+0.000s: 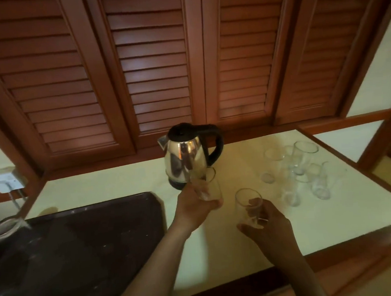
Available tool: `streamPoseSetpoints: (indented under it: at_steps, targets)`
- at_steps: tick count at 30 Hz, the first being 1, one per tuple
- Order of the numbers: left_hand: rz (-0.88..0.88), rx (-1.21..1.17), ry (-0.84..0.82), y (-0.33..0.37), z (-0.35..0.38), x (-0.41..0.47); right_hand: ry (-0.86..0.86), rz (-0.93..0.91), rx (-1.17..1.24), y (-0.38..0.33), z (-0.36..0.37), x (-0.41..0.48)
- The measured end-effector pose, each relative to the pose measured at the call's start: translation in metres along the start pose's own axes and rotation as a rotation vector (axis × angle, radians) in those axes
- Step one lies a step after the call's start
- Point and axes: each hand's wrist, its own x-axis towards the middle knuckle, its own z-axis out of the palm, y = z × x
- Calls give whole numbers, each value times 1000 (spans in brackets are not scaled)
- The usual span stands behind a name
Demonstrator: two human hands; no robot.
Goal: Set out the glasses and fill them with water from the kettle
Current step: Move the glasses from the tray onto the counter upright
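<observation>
Glasses (303, 163) blur together at the counter's (243, 248) right edge as left hand (194, 209) and right hand (271, 223) each grip one near the kettle (187, 157).

Dark tray (81, 248) on the counter (356, 206) (louvred shutters (156, 69) behind).

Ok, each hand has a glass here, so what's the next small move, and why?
Probably the left hand should set its glass on the dark tray: another glass already stands at the tray's left edge, and the kettle is untouched.
</observation>
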Motion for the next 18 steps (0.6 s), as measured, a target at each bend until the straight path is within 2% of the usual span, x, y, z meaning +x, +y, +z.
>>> streamPoseSetpoints:
  at_steps: [5,18]
  targets:
    - [77,79,-21,9,50,26,12,-4,8,30,-29,17]
    - [72,68,-21,6,102,60,-84,-61,22,65,-56,44]
